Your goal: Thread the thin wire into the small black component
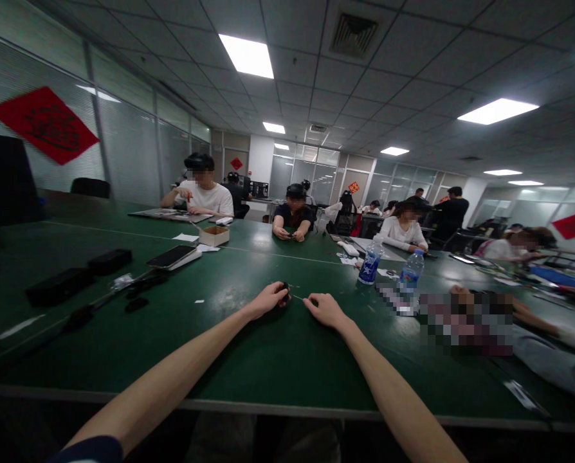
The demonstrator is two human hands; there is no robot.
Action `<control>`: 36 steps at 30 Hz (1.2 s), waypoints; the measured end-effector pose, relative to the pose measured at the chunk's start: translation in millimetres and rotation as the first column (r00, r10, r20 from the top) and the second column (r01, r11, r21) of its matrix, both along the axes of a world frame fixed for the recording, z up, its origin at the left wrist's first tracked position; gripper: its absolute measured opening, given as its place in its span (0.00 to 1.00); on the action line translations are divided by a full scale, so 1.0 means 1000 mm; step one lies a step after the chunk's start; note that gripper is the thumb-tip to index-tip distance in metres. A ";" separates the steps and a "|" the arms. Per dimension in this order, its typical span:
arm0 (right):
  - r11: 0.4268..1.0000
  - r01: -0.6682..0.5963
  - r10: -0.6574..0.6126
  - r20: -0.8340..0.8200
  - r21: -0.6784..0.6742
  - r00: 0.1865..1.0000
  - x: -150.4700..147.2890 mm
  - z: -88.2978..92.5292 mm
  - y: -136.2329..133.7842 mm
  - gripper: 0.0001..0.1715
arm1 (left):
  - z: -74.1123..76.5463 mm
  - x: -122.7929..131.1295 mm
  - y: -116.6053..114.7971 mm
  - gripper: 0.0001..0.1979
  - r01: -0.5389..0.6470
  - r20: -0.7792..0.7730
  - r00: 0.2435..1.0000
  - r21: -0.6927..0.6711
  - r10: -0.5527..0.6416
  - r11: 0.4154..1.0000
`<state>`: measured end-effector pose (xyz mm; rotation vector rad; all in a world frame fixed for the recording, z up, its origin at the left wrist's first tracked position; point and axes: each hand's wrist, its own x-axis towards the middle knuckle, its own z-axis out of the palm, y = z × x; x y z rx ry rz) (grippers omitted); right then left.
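Pinching a thin strand (pixel 296 297), your right hand (pixel 326 309) seemingly holds it taut; your left hand (pixel 269 299) grasps a small dark object (pixel 286 287).

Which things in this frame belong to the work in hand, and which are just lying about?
In use:
- small dark object, in the left hand
- thin pale strand, at the right hand

Lying about:
- phone-like slab
- open box
- dark-blue-labelled bottle

Small box (pixel 215 238), large red diamond-shaped hanging (pixel 44 126)
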<state>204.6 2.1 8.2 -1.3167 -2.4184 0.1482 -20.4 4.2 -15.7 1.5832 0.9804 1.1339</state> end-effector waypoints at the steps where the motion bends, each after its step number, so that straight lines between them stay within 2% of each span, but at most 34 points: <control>1: 1.000 -0.009 0.009 0.012 -0.001 1.000 -0.003 0.001 -0.002 0.27 | -0.001 0.000 0.001 0.17 -0.002 0.009 1.000 -0.001 0.002 1.000; 6: 1.000 -0.010 0.010 0.037 -0.020 0.999 -0.009 0.003 -0.006 0.27 | -0.002 0.000 0.002 0.17 -0.025 0.036 0.999 -0.025 0.026 0.999; 13: 1.000 -0.008 0.008 0.012 -0.027 1.000 -0.004 0.001 -0.002 0.27 | -0.001 -0.001 0.002 0.17 0.000 0.065 0.998 -0.043 0.003 0.999; 25: 0.999 -0.023 0.023 -0.002 -0.036 1.000 -0.009 0.004 -0.006 0.25 | 0.006 -0.002 -0.003 0.16 0.047 0.026 0.999 0.044 -0.048 0.998; 32: 0.999 -0.037 0.033 -0.152 -0.019 0.988 -0.014 -0.001 -0.004 0.26 | 0.004 -0.004 -0.003 0.17 0.051 0.053 0.997 0.085 -0.056 0.995; 36: 0.994 0.094 -0.067 -0.347 0.063 0.936 -0.011 0.007 0.000 0.31 | 0.004 -0.003 -0.004 0.16 0.083 -0.035 0.996 0.089 -0.080 0.993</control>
